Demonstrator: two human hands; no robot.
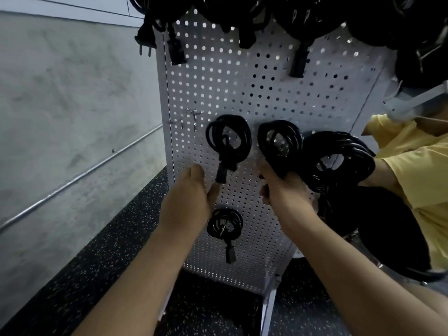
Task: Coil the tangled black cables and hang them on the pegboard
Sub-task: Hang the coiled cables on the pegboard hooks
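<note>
Evidently the hanging step is in hand. The right hand (283,187) has its grip clenched round the bottom of the middle coil (278,139) and holds it up flat against the pegboard (242,93). Holding it low likely keeps the loops together and leaves the top of the ring free to catch a hook. A glint inside the loop may be that hook, but I cannot tell whether the coil's weight rests on it yet.

The left hand (191,197) is released, fingers straight, just below the left coil (228,139). Its thumb is near that coil's dangling plug (221,175); contact cannot be judged. It seems placed to steady things if needed.

A low coil (224,225) hangs nearer the floor, and a bare hook (191,115) stands to the far left. At right, a person in a yellow shirt (417,166) holds a bundle of coils (339,161), probably next to go up.
</note>
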